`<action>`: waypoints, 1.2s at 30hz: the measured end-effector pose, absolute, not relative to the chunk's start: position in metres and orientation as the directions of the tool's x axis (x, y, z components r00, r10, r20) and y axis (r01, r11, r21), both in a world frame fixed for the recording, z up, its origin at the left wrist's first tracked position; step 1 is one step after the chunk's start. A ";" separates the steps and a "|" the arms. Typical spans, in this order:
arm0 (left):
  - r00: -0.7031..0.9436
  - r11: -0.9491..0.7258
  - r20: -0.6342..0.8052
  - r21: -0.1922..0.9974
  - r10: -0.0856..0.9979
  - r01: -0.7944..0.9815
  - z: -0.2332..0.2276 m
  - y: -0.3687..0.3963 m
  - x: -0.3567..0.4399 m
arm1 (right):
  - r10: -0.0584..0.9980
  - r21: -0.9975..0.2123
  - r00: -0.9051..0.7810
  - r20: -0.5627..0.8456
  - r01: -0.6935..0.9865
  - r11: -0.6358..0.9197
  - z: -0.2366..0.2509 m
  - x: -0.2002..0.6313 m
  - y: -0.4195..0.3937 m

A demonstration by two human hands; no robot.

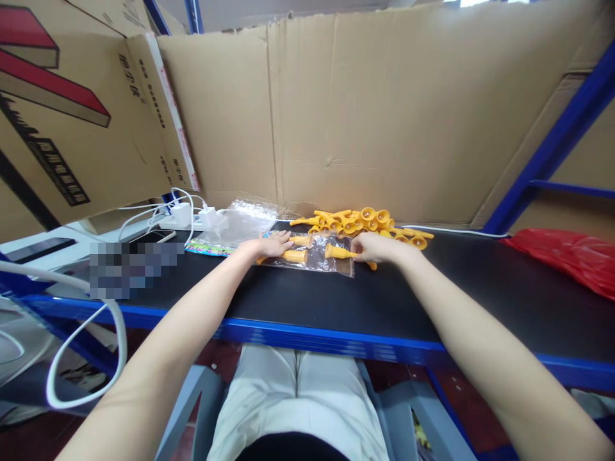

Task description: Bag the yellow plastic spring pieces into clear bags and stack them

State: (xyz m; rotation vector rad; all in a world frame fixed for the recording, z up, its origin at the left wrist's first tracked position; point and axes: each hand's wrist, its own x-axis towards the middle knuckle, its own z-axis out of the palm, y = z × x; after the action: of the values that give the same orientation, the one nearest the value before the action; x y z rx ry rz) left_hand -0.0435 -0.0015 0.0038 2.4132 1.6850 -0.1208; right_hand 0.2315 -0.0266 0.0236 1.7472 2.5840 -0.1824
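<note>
A clear plastic bag (317, 259) lies flat on the black tabletop, with yellow pipe-shaped plastic pieces with cup ends in or on it, such as one yellow pipe (294, 256). My left hand (277, 244) rests flat across the bag's left part, fingers stretched out. At the bag's right end, my right hand (372, 247) pinches the thin end of another yellow pipe (337, 251), whose wide end points left over the bag. Part of one more yellow piece (372, 265) shows below my right hand. Behind both hands lies a heap of yellow pipes (358, 223).
Clear bags (247, 221) with a colourful printed strip lie left of my hands. White chargers and cables (180, 214) sit farther left, near a pixelated patch. A red plastic bag (567, 256) lies at the right. A cardboard wall (375, 115) and blue frame (552, 137) bound the table.
</note>
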 end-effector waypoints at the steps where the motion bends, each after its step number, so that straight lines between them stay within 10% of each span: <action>1: 0.351 -0.334 -0.171 0.118 0.921 0.935 0.004 -0.002 -0.043 | 0.923 -0.095 -0.378 -0.067 0.924 0.371 0.024 0.230 -0.028; 18: 0.539 -0.485 -0.105 0.319 0.836 0.814 -0.001 0.006 -0.042 | 0.915 0.008 -0.349 0.204 0.935 0.355 0.031 0.204 -0.048; 36: 0.456 -0.394 -0.033 0.449 0.889 0.802 -0.002 0.000 -0.036 | 0.913 -0.084 -0.374 0.161 0.917 0.390 0.030 0.201 -0.051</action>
State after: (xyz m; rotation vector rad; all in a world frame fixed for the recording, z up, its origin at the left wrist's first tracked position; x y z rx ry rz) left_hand -0.0358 -0.0001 -0.0022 2.3082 1.4227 0.2969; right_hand 0.2007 -0.0506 0.0303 1.8427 2.7654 0.0323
